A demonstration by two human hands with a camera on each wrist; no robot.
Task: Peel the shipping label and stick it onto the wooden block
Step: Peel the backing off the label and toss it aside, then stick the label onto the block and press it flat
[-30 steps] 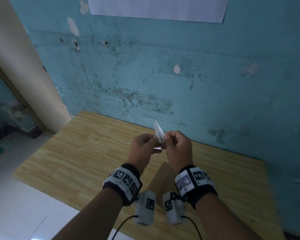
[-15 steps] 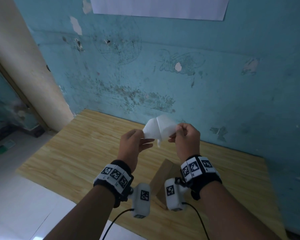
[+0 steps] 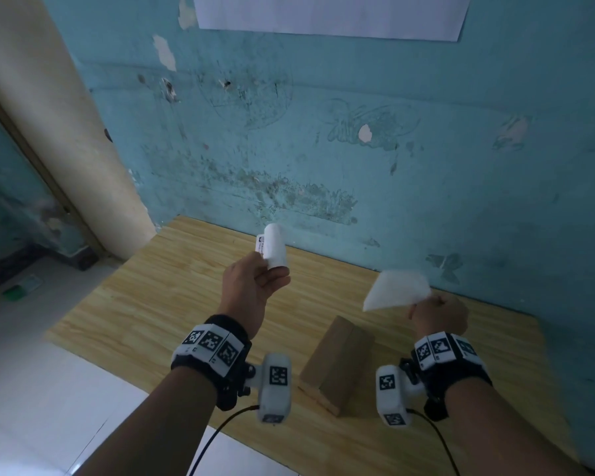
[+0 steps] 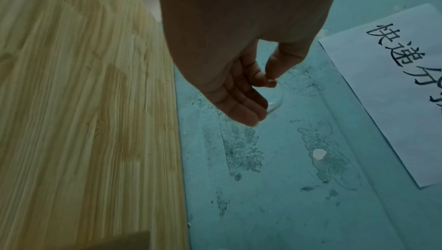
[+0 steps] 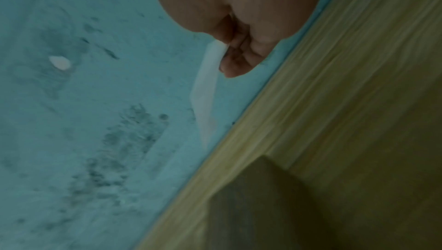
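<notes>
My left hand [image 3: 272, 269] is raised over the table and pinches a curled white shipping label [image 3: 275, 247] that shows print along its left edge. In the left wrist view the fingers [image 4: 248, 102] lie close together with the thumb against them, and little of the label shows. Off to the right, my right hand [image 3: 423, 304] pinches the flat white backing sheet [image 3: 395, 290]; the right wrist view shows that sheet [image 5: 205, 93] edge-on. Between and below my wrists the wooden block [image 3: 337, 362] lies on the wooden table [image 3: 134, 304], touched by neither hand.
A teal, stained wall [image 3: 358, 166] rises right behind the table. A white paper [image 3: 323, 12] with handwritten characters [image 4: 394, 65] hangs on it. At the left are a beige door frame [image 3: 66, 115] and a tiled floor [image 3: 31, 389].
The two hands, close together on the paper a second ago, have pulled apart. The label has come off its backing: the left hand moved left with it, the right hand right with the sheet.
</notes>
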